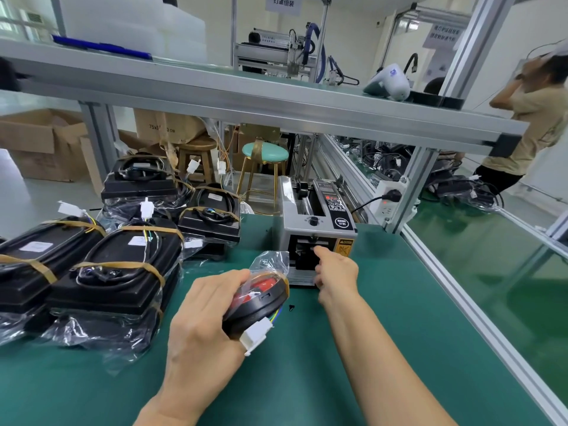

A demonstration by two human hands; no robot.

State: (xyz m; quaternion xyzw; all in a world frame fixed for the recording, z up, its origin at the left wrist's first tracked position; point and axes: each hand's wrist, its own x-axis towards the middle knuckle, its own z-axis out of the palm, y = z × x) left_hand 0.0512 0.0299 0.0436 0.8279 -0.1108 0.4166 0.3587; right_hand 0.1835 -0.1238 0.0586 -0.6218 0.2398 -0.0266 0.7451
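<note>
- Left hand (199,321): grips a round black lamp (261,299) with a red lens, fingers curled over its top and thumb at its near edge. It holds the lamp tilted just above the counter (384,348), near the middle.
- Plastic bag (270,261): clear, loosely wrapped around the lamp, with its open end standing up toward the tape dispenser (316,222).
- White connector (256,335): hangs on coloured wires from the lamp's near side, beside the left thumb.
- Right hand (338,269): stretched forward with the index finger at the dispenser's front outlet and the other fingers curled beneath. It cannot be told whether it pinches anything.
- Tape dispenser: a grey machine with a dial and a warning label, standing at the counter's far edge.
- Small black screw (291,308): lies on the green counter between the two hands.
- Bagged black housings (123,272): bound with brown tape, stacked on the left of the counter.
- Power strip (388,198): fixed to the aluminium post right of the dispenser, with a black plug inserted.
</note>
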